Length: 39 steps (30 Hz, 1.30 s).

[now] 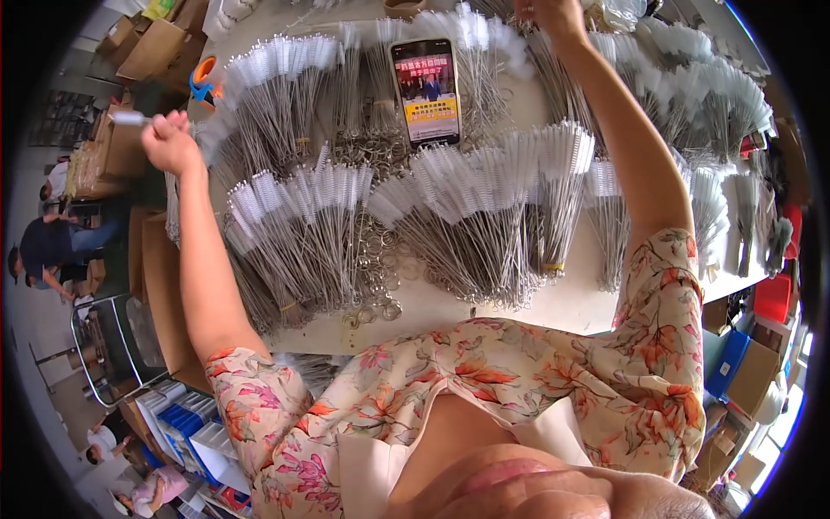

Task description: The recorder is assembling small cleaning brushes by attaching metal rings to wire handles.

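Observation:
My left hand (pixel 171 143) is raised past the table's left side, its fingers closed. Out of the fist sticks the white, slightly blurred head of a small wire brush (pixel 128 118). Far forward, my right hand (pixel 553 12) reaches to the upper edge of the view, above piled brushes; its fingers are cut off and blurred, so their grip cannot be made out. Bundles of wire brushes with white bristle heads (pixel 298 195) and looped ends lie across the table, a large bundle (pixel 484 186) in the middle. A phone (pixel 427 93) with a lit screen leans among them.
Orange-handled scissors or a tape holder (pixel 204 80) lies at the table's left edge. More brush bundles (pixel 709 104) fill the right side. An open cardboard box (pixel 162 294) stands left, near a metal trolley (pixel 104 346). Other people (pixel 60 242) are farther left.

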{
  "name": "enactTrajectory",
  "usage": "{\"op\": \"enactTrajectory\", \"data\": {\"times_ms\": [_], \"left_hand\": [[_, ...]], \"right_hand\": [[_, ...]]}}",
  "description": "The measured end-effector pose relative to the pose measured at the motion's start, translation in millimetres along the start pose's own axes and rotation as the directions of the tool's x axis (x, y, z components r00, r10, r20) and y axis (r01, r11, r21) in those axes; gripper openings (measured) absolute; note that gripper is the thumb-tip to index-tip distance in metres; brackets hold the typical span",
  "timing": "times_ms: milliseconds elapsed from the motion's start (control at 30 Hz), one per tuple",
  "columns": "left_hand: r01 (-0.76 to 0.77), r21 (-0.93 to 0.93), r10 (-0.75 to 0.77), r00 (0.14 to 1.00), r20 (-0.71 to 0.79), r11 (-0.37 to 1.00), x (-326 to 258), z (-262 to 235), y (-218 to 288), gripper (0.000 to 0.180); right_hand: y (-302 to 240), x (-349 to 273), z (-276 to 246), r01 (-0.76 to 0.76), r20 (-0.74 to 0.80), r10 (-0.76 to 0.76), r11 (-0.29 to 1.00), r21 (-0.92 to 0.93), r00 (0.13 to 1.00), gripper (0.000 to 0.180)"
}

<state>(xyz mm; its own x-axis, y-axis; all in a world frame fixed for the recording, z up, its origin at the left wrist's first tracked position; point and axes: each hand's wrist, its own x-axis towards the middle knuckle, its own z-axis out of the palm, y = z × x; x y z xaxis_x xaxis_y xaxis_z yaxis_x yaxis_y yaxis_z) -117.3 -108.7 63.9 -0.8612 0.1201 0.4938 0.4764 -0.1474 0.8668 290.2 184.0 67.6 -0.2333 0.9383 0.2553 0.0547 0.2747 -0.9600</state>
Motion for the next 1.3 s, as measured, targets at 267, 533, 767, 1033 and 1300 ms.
{"op": "enactTrajectory", "data": {"times_ms": [267, 533, 767, 1033, 1300], "left_hand": [[-0.121, 0.598, -0.487, 0.466, 0.739, 0.792, -78, 119, 36, 0.039], [-0.387, 0.703, -0.532, 0.465, 0.707, 0.597, -101, 135, -34, 0.028], [-0.433, 0.658, -0.412, 0.535, 0.738, 0.616, -110, 126, -24, 0.025], [-0.435, 0.398, 0.061, 0.734, 0.677, 0.808, -79, 119, -2, 0.023], [0.182, 0.038, -0.168, 0.783, 0.599, 0.983, -78, 77, 119, 0.029]], "right_hand": [[67, 28, -102, 0.302, 0.279, -0.122, 0.500, -0.812, 0.953, 0.025], [57, -25, -86, 0.082, 0.167, 0.237, 0.333, -0.939, 0.957, 0.027], [71, -8, -106, -0.100, 0.180, 0.368, 0.626, -0.774, 0.912, 0.033], [-7, -14, -171, 0.131, -0.207, -0.318, 0.779, -0.614, 0.925, 0.025], [31, -13, -240, -0.199, -0.193, 0.047, 0.288, -0.937, 0.980, 0.017]]}}
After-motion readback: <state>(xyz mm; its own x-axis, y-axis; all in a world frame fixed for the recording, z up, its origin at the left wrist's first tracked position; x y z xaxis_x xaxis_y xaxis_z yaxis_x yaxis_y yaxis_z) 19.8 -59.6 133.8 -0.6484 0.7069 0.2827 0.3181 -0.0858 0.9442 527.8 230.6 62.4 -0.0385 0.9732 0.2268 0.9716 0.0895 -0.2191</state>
